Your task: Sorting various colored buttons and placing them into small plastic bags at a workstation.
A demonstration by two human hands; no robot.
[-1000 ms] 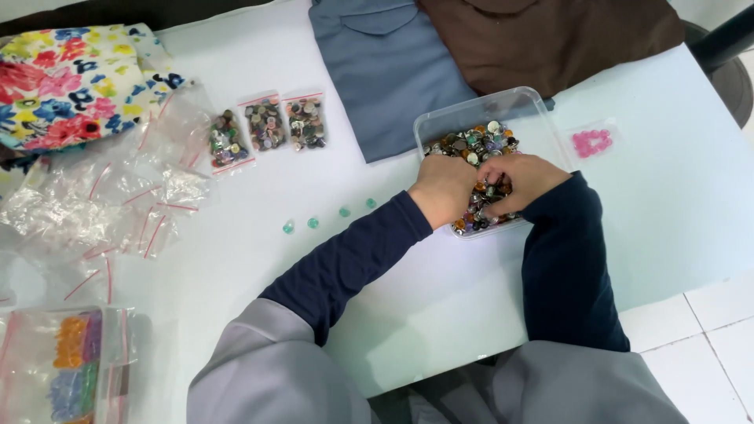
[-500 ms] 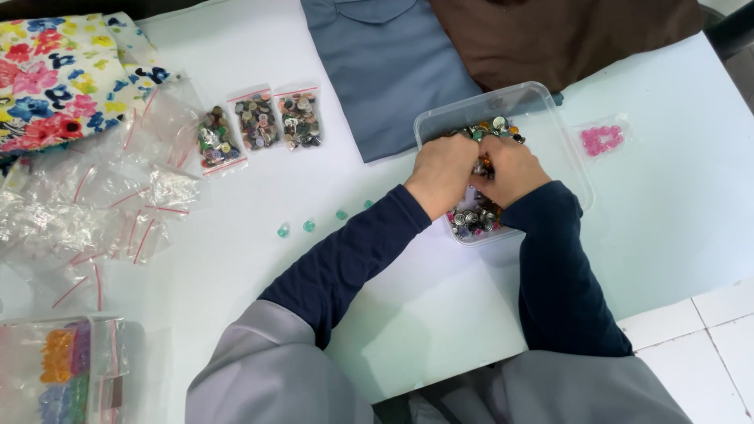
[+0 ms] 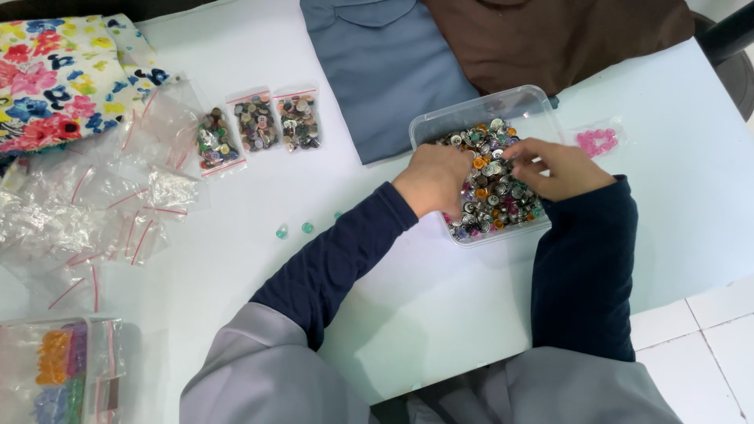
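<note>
A clear plastic box (image 3: pixel 481 111) stands on the white table, full of mixed metal and coloured buttons (image 3: pixel 493 196). Both my hands are inside it. My left hand (image 3: pixel 434 177) rests at the box's left side with its fingertips buried in the pile, so what it holds is hidden. Over the right half, my right hand (image 3: pixel 562 167) has thumb and forefinger pinched on a small button at the top of the pile. Dark blue sleeves cover both forearms.
Three small bags of buttons (image 3: pixel 256 122) lie to the left, beside several empty zip bags (image 3: pixel 94 196) and floral cloth (image 3: pixel 55 71). Blue-grey cloth (image 3: pixel 385 63) and brown cloth (image 3: pixel 550 39) lie behind the box. Pink beads (image 3: pixel 597 142), green beads (image 3: pixel 283 232), a bag of coloured pieces (image 3: pixel 55 369).
Both hands have moved from the box's near edge further into the button pile, and have drawn apart, the right hand going right. The camera view has shifted slightly.
</note>
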